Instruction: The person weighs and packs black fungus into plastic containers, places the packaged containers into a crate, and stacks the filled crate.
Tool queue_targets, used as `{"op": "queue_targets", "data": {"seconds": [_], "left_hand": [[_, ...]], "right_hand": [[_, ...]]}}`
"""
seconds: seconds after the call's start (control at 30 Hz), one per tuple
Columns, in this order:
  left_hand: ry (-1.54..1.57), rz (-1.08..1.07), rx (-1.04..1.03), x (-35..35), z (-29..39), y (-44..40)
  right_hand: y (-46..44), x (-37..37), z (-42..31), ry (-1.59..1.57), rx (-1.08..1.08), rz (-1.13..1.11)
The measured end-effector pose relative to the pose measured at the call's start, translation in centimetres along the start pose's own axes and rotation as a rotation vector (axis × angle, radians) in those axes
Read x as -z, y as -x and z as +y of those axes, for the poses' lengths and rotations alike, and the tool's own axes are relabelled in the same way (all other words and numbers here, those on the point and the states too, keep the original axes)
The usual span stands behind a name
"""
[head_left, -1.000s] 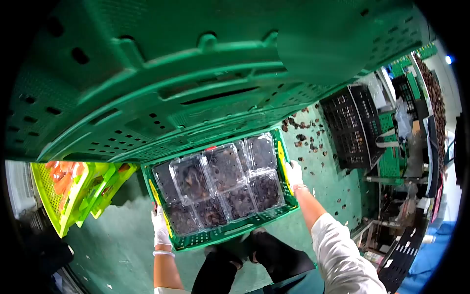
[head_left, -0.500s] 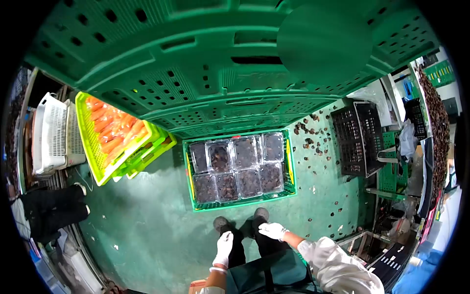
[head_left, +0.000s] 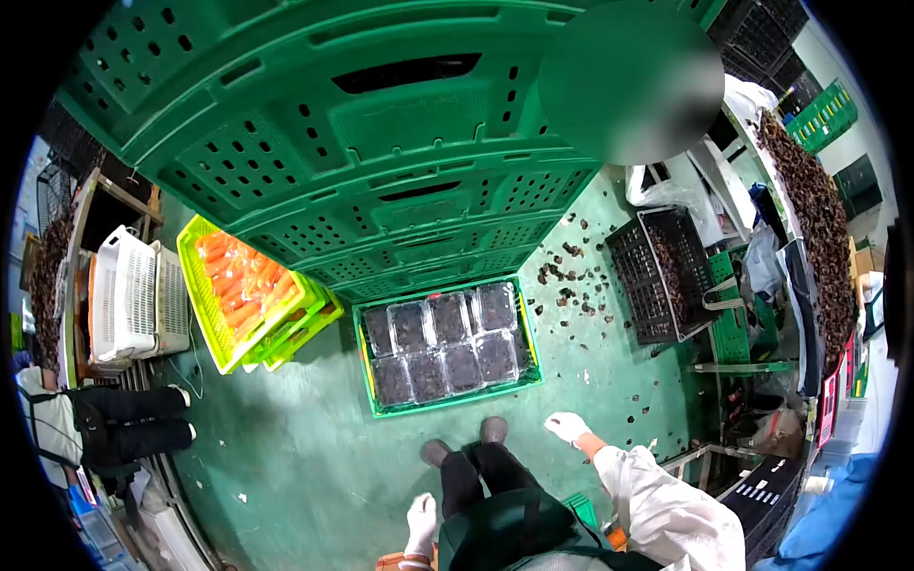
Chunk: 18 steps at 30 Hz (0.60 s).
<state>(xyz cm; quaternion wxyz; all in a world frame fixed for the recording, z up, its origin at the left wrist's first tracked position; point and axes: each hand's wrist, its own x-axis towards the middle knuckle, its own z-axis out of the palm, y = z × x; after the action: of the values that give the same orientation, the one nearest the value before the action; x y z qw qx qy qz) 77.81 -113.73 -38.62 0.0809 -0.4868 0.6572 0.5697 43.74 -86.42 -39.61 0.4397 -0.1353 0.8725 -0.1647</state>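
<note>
A green crate (head_left: 447,400) with yellow side edges rests on the floor, holding several clear plastic boxes (head_left: 429,375) of dark brown pieces. My left hand (head_left: 422,519), in a white glove, hangs low beside my left leg, away from the crate; its fingers look curled, and whether they are closed is unclear. My right hand (head_left: 567,427), also gloved in white, is to the right of my feet, below and right of the crate. Nothing shows in either hand. Neither one touches the crate.
A tall stack of green crates (head_left: 409,124) rises behind the crate. Yellow-green crates (head_left: 214,333) with orange packs stand left, near white baskets (head_left: 124,295). A black crate (head_left: 633,276) stands right, by scattered dark pieces (head_left: 571,295). A person (head_left: 124,423) stands far left.
Both hands have let go of the green crate, which was held between them and now rests on the floor. My hands have moved back and apart beside my legs.
</note>
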Motion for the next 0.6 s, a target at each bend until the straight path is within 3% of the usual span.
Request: {"op": "queue_targets", "data": {"seconds": [0.1, 0.17, 0.23, 0.27, 0.3, 0.37, 0.43, 0.5, 0.57, 0.6], "left_hand": [[-0.453, -0.248, 0.068, -3.2, -5.0, 1.8], [-0.551, -0.247, 0.082, -6.0, -7.2, 4.3], [-0.48, -0.397, 0.208, -7.7, -7.5, 6.1], [-0.556, -0.434, 0.218, -7.8, -4.7, 7.0], [-0.786, -0.423, 0.128, -8.2, -5.6, 7.8], [-0.926, -0.394, 0.138, -8.4, -1.6, 7.7], [-0.892, -0.333, 0.101, -8.1, -2.9, 8.0], [-0.868, -0.259, 0.066, -7.5, -3.8, 7.7], [-0.904, -0.198, -0.023, -6.9, -3.8, 7.0], [-0.91, -0.19, 0.004, -6.8, -3.8, 6.7]], "right_hand": [[-5.1, 0.3, 0.6, 0.057, -0.048, 0.052], [-8.6, 0.4, -0.3, 0.08, -0.117, 0.088], [-12.3, -1.2, 0.4, -0.022, -0.145, 0.146], [-14.1, -2.5, 0.7, -0.068, -0.157, 0.199], [-15.9, -3.4, 0.7, -0.114, -0.168, 0.256], [-18.0, -3.5, -0.8, -0.301, -0.303, 0.219], [-21.0, -6.0, -0.2, -0.357, -0.365, 0.345], [-23.5, -7.8, 0.7, -0.486, -0.467, 0.297], [-24.9, -10.1, 1.3, -0.829, -0.46, 0.355], [-25.1, -11.1, 1.3, -0.834, -0.413, 0.374]]}}
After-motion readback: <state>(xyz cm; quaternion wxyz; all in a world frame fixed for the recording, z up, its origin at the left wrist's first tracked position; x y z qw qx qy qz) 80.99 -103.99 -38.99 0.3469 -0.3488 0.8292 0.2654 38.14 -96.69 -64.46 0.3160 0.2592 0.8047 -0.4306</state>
